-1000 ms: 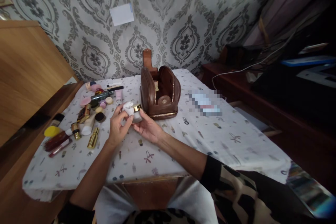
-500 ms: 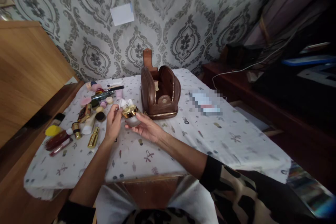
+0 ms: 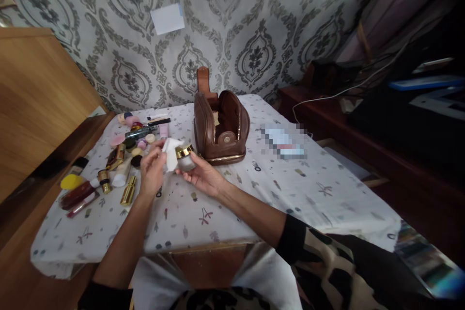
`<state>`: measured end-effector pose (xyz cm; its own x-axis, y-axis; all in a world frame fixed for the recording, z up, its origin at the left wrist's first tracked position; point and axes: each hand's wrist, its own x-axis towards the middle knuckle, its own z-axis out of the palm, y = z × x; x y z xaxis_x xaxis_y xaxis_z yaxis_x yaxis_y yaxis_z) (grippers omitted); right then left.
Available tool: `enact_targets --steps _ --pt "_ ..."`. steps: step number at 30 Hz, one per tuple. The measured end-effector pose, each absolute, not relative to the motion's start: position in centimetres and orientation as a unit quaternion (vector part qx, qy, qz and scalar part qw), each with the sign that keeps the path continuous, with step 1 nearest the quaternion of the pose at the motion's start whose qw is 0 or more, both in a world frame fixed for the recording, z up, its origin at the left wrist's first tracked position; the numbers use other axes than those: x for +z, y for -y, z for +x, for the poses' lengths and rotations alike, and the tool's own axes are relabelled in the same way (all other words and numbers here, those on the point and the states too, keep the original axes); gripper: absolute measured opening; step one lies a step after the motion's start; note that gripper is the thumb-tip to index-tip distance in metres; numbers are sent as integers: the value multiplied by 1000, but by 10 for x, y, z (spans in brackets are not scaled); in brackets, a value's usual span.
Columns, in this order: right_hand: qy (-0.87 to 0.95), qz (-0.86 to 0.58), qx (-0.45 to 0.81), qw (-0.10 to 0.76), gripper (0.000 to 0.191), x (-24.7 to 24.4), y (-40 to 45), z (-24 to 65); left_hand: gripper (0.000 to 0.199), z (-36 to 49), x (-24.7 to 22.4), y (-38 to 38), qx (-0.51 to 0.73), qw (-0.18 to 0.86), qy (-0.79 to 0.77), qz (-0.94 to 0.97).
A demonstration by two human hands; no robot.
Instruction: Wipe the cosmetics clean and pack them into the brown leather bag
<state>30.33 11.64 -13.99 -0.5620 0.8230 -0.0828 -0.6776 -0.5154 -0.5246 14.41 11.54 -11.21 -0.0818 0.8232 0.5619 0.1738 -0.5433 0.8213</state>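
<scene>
and there was the jar (image 3: 186, 159), gold-topped, contents hidden, over the table (image 3: 327, 208), in the half-curled grip of the right hand (image 3: 204, 174)! the left hand (image 3: 152, 168) pinched a white cloth (image 3: 171, 156) at its side, grip nearly closed. just behind, the bag (image 3: 222, 149) gaped, something pale (image 3: 216, 118) inside.
</scene>
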Motion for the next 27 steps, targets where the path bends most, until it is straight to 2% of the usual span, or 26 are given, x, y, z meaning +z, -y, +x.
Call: enact_targets --steps 4,7,11,14,21,27 --pt "245 -196 822 476 36 -147 -117 300 23 150 -109 -106 457 172 -354 798" --pt "285 -215 795 491 44 -152 -116 297 8 149 -111 -106 411 120 -360 829" --pt "352 -220 773 480 53 -155 -112 295 28 144 -111 -109 401 114 -370 830" --pt "384 -226 753 484 56 -154 -109 293 27 145 -109 -110 391 125 -384 827" --pt "403 -264 713 510 56 -151 -108 290 27 152 -115 -111 405 72 -488 770" --pt "422 -283 671 541 61 -152 -110 292 37 151 -114 -111 353 131 -581 721"
